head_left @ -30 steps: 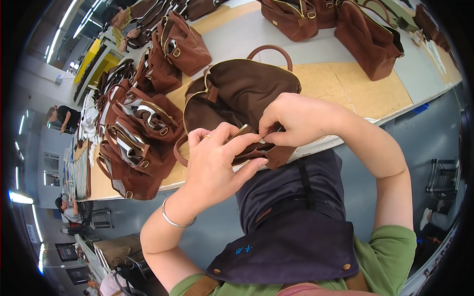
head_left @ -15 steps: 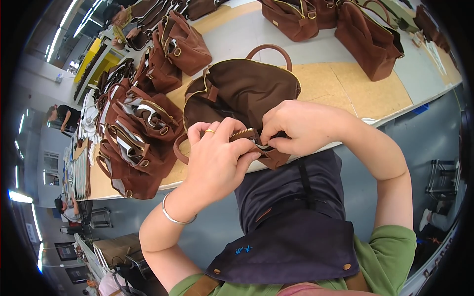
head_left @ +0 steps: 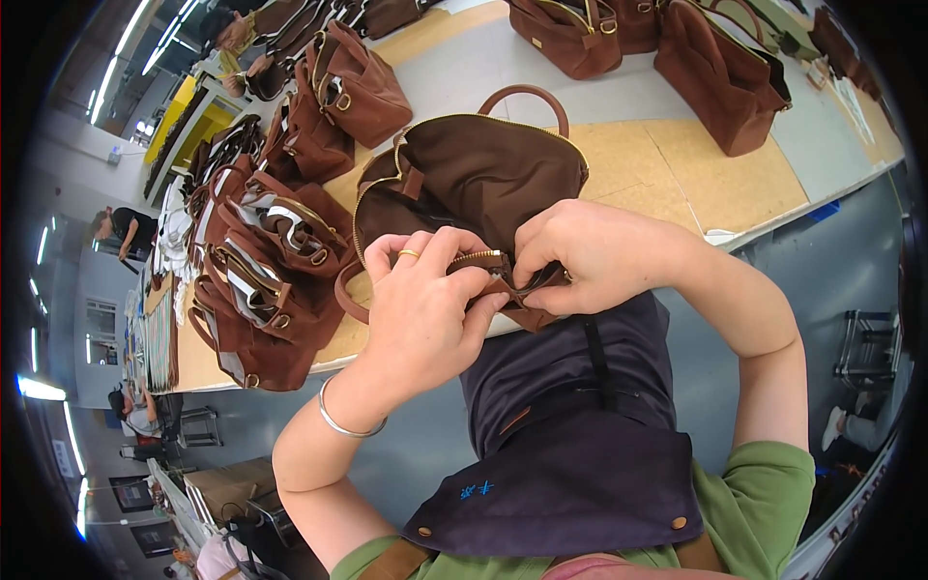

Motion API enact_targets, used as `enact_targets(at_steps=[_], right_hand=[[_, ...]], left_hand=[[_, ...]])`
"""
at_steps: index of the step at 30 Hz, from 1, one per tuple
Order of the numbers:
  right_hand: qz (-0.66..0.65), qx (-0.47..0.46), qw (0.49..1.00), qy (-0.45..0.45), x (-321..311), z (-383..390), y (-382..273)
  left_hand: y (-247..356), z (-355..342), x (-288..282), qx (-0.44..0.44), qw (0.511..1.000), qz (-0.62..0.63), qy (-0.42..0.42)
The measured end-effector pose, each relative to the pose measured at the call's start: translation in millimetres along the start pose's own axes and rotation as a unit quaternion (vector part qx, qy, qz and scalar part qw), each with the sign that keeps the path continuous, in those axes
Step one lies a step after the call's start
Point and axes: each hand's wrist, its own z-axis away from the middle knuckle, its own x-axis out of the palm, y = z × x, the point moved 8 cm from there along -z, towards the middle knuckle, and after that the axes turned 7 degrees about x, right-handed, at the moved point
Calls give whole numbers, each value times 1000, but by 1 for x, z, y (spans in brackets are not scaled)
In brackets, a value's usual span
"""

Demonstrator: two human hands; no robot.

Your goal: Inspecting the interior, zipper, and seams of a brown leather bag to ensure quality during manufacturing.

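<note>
A dark brown handbag (head_left: 483,169) lies on its side at the near edge of the table, its gold zipper (head_left: 478,257) running along the open top. My left hand (head_left: 425,309) pinches the bag's edge at the zipper end, a ring on one finger and a bracelet on the wrist. Close beside it, my right hand (head_left: 590,256) grips the same edge, thumb and fingers on the zipper pull. The two hands touch over the bag's near corner, which hides the slider.
A pile of brown handbags (head_left: 261,271) lies at the left of the table (head_left: 754,184). More bags (head_left: 720,68) stand at the far side. People are at the far left. A stool (head_left: 865,348) stands on the floor at the right.
My left hand has closed down from an open spread onto the zipper edge, and both hands have drawn closer together at the bag's corner.
</note>
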Motion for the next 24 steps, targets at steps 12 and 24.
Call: enact_targets(at_steps=[12,24], right_hand=[[0,-4,999,46,0,3,-2],[1,-2,998,66,-1,4,-2]], left_hand=[[-1,0,-1,-13,1000,-8,-7],[1,-1,-4,-5,1000,-9,23]])
